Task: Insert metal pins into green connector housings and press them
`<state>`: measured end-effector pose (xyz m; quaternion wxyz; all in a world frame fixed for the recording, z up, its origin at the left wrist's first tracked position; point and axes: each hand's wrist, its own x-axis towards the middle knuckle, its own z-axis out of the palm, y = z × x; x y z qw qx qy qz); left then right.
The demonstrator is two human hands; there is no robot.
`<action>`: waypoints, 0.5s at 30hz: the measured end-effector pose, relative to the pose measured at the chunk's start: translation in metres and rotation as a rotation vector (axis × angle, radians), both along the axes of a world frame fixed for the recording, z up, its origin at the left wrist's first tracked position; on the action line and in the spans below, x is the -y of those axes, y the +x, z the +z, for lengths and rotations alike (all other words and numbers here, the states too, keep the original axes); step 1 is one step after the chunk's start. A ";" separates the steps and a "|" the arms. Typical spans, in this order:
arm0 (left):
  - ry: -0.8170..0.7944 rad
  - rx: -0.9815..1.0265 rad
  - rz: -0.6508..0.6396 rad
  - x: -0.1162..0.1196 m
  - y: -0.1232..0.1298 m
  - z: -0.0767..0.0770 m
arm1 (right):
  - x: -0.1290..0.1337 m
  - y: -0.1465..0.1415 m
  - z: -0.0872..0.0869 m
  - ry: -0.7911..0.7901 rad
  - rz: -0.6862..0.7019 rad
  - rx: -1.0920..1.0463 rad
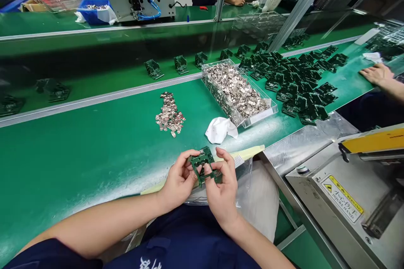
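A green plastic frame part [203,160] is held up between my two hands, over the table's front edge. My left hand [179,178] grips its left side with thumb and fingers. On its right side, my right hand [222,185] has the thumb against the front and the fingers bent around the edge. A loose pile of small metal pieces [170,115] lies on the green table [126,151] beyond my hands. Farther right, a clear tray [273,111] is full of similar metal pieces. A crumpled white cloth [218,130] sits just beyond my right hand.
Many green parts [296,80] are heaped at the right. More green parts stand in a row on the belt [116,77] behind a metal rail. A machine [334,193] with a warning label is at my right. Another person's hand [377,73] rests on the table, far right.
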<state>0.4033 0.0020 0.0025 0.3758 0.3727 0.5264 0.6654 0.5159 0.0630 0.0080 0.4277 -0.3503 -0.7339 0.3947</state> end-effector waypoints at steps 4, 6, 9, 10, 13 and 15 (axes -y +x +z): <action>-0.012 -0.041 0.059 -0.001 0.000 0.003 | -0.001 0.001 -0.003 -0.168 0.059 -0.076; -0.031 -0.056 0.075 -0.001 0.000 0.005 | -0.001 0.001 -0.004 -0.295 0.095 -0.139; -0.052 -0.059 0.089 -0.001 0.000 0.006 | -0.001 0.000 -0.003 -0.396 0.122 -0.222; -0.056 -0.057 0.095 0.000 0.001 0.007 | 0.000 -0.001 -0.003 -0.408 0.119 -0.250; -0.068 -0.055 0.104 0.002 0.002 0.007 | 0.001 -0.003 -0.001 -0.423 0.091 -0.316; -0.070 -0.059 0.107 0.003 0.003 0.007 | 0.003 -0.003 -0.001 -0.431 0.073 -0.339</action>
